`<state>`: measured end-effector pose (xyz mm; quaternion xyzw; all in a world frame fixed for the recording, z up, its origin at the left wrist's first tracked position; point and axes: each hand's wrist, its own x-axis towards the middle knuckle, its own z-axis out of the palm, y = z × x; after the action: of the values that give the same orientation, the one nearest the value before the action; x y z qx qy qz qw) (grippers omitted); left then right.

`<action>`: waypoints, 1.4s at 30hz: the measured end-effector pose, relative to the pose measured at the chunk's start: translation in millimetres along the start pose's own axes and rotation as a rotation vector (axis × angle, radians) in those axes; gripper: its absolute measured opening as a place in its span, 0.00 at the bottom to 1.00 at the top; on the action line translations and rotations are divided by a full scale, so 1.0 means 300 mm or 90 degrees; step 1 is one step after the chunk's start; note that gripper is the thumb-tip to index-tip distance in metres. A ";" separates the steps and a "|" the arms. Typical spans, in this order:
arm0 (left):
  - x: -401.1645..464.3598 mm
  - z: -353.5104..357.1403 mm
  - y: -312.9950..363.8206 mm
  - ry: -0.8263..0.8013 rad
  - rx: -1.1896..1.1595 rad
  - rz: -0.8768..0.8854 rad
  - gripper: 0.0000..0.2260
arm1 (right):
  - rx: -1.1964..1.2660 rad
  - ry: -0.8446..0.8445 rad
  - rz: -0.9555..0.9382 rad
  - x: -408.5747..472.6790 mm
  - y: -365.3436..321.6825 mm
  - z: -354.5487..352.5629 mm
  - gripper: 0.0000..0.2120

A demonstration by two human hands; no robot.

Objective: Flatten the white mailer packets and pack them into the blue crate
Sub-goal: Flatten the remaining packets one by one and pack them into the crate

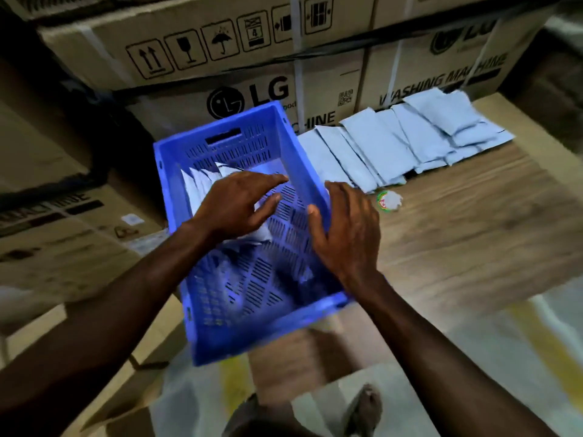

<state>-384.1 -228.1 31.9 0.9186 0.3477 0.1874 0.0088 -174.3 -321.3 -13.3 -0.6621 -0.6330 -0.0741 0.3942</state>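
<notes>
Blue crate (303, 171): it is standing at the left edge of the wooden tabletop (473, 222), with slotted walls and floor, and a handle cut-out in the far wall.

Packets in crate (202, 181): several white mailer packets are standing on edge against the far left part of the crate, leaning one on another; one more seems to be lying under the left hand, but the blur is making this hard to confirm.

Left hand (235, 205): it is reaching inside the crate with the fingers spread and nearly straight, the palm facing down and resting on the white packets; it is not curling round anything.

Right hand (348, 233): it is lying on the right wall of the crate, fingers straight and close together over the rim, the thumb on the inner side of the wall.

Packets on tabletop (407, 143): a row of white mailer packets is lying flat and overlapping like tiles, just beside the crate on its right, running toward the cartons.

Sticker (389, 200): a small round, partly torn label is lying on the tabletop, near the right hand.

Cartons (252, 89): large LG washing machine boxes are standing stacked behind the crate and the tabletop.
</notes>
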 end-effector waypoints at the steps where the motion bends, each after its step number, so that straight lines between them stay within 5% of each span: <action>1: 0.001 0.013 0.088 0.021 -0.001 -0.021 0.18 | -0.004 0.000 0.003 -0.003 0.055 -0.046 0.20; 6: 0.070 0.097 0.418 0.048 -0.082 -0.108 0.18 | -0.027 -0.018 0.042 -0.013 0.283 -0.205 0.21; 12: 0.254 0.241 0.543 0.049 -0.130 -0.101 0.18 | -0.070 -0.059 0.041 0.022 0.489 -0.237 0.23; 27: 0.924 0.594 0.428 -0.132 -0.084 -0.067 0.25 | -0.160 -0.146 0.101 0.373 1.035 -0.126 0.28; 42: 1.578 0.973 0.203 -0.290 -0.062 -0.126 0.27 | -0.179 -0.416 0.092 0.787 1.468 0.142 0.35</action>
<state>82.5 63.1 -70.3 0.8971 0.4158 -0.0097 0.1494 247.8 -61.4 -89.7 -0.7417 -0.6606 0.0836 0.0804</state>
